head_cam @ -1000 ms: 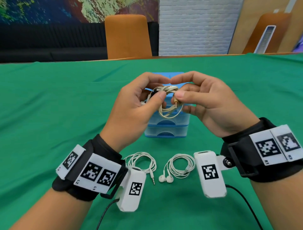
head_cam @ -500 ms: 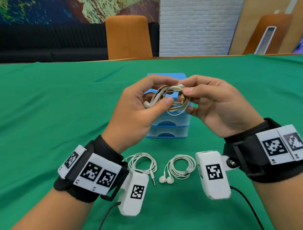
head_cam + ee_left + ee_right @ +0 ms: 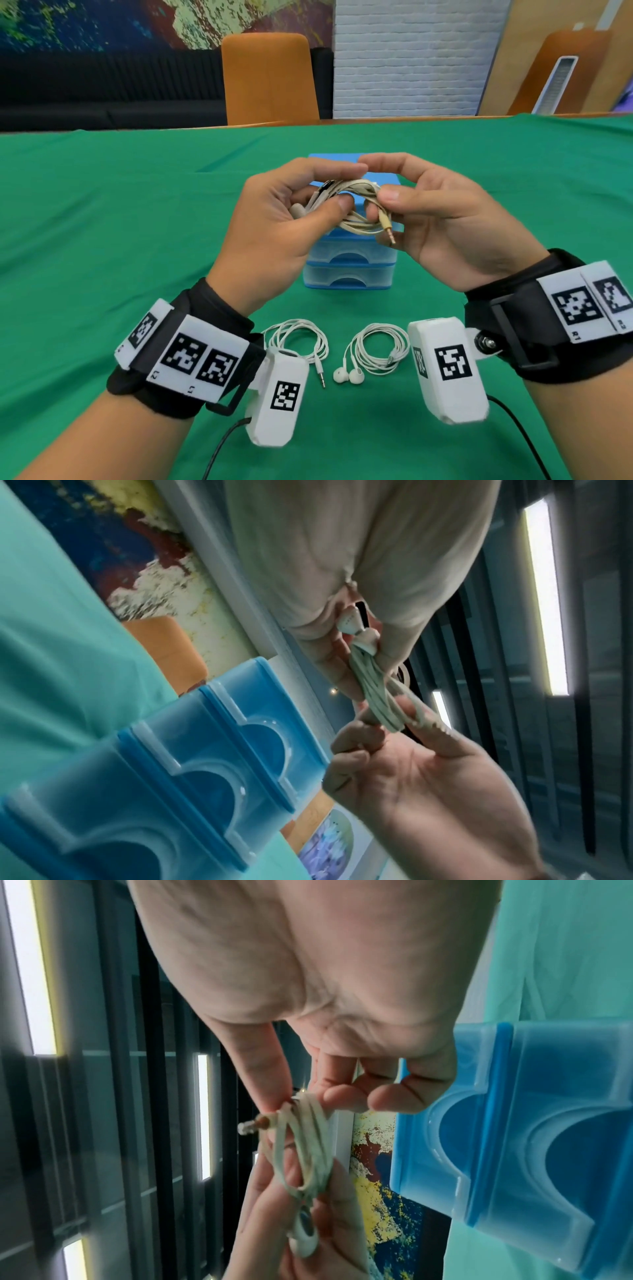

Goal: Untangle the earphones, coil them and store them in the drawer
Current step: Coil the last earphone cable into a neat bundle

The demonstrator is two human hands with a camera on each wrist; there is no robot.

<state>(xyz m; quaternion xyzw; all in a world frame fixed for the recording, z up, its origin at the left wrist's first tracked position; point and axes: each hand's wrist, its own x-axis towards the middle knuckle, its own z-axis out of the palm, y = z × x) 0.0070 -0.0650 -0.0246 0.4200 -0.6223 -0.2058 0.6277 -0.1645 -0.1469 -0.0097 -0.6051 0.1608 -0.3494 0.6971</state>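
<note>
A beige earphone bundle (image 3: 356,192) is held in the air between both hands, just above the blue drawer unit (image 3: 349,267). My left hand (image 3: 344,186) pinches the end with the earbuds (image 3: 298,210). My right hand (image 3: 376,180) pinches the other end of the coil, and the gold jack plug (image 3: 388,229) hangs below its thumb. In the left wrist view the cable loops (image 3: 377,696) run from my left fingers down to my right hand (image 3: 394,723). The right wrist view shows my right fingertips (image 3: 274,1096) on the loops (image 3: 308,1145) and an earbud (image 3: 303,1237).
Two white coiled earphones lie on the green tablecloth near me, one at the left (image 3: 298,339) and one at the right (image 3: 376,349). The drawer unit's drawers are closed. An orange chair (image 3: 270,78) stands beyond the table's far edge.
The jack plug, earlier held at my right fingertips, now hangs free below my right thumb. The bundle has turned a little between the hands, which stay over the drawer unit.
</note>
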